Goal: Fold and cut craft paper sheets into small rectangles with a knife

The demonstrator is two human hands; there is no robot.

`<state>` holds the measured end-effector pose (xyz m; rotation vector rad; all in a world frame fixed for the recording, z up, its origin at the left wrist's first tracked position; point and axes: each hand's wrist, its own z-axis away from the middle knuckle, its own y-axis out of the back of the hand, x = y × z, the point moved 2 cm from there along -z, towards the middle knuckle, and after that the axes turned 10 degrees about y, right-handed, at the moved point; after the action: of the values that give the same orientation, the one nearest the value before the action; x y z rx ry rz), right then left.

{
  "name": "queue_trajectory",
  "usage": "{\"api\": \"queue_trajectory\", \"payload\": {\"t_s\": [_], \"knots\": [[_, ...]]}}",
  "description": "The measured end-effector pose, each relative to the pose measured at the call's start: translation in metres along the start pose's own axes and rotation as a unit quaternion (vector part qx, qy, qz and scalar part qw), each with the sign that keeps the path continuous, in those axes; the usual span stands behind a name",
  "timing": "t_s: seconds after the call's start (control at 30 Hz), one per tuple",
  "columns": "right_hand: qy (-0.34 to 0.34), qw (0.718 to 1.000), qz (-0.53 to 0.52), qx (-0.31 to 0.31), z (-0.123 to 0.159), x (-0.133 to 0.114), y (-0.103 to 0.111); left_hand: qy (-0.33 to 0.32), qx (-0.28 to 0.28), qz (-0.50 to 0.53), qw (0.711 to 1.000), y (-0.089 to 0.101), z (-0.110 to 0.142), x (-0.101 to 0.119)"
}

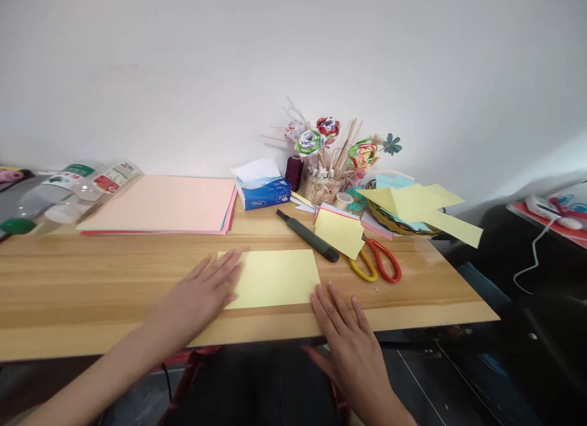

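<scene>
Clearly, 1 yellow paper sheet (275, 278) lies flat at lower centre, the left hand's (199, 301) extended fingers over its left edge, the right hand's (355, 346) slightly parted fingers at its lower-right corner; neither grips.

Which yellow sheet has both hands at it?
The yellow sheet nearest the front of the desk: left hand at its left end, right hand at its lower right corner. The other yellow pieces lie farther back.
</scene>
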<state>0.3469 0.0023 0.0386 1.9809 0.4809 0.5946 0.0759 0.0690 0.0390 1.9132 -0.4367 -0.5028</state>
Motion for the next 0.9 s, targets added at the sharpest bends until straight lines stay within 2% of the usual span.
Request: {"api": "queue_trajectory", "payload": {"t_s": [0.07,0.13,0.2,0.27,0.3,0.37,0.57,0.63,0.73,0.9], "knots": [[-0.011,1.0,-0.007,0.013,0.001,-0.003,-0.005,-0.016,0.01,0.001,1.0,0.009,-0.008,0.038],[-0.021,0.999,-0.021,0.029,0.003,-0.004,-0.01,-0.049,0.021,0.024,0.998,0.013,-0.017,0.086],[-0.029,0.998,-0.033,0.045,0.005,-0.003,-0.013,-0.023,0.037,0.031,0.999,0.01,-0.025,0.126],[-0.034,0.997,-0.038,0.056,0.006,-0.002,-0.015,0.022,0.07,0.019,0.997,0.004,-0.027,0.148],[-0.035,0.997,-0.037,0.059,0.006,-0.002,-0.015,0.031,0.08,0.009,0.996,0.001,-0.025,0.151],[-0.029,0.998,-0.024,0.056,0.006,-0.001,-0.014,0.036,0.086,-0.015,0.996,-0.003,-0.013,0.141],[0.01,0.999,0.024,0.024,0.009,0.001,-0.016,0.08,0.097,-0.06,0.99,0.012,0.041,0.064],[0.012,0.999,0.024,0.023,0.009,0.002,-0.017,0.082,0.099,-0.071,0.989,0.016,0.054,0.047],[0.011,0.999,0.027,0.024,0.009,0.001,-0.018,0.076,0.093,-0.063,0.991,0.016,0.062,0.038],[0.019,0.999,0.038,0.02,0.008,0.0,-0.014,0.117,0.106,-0.047,0.986,0.009,0.07,0.035]]}}
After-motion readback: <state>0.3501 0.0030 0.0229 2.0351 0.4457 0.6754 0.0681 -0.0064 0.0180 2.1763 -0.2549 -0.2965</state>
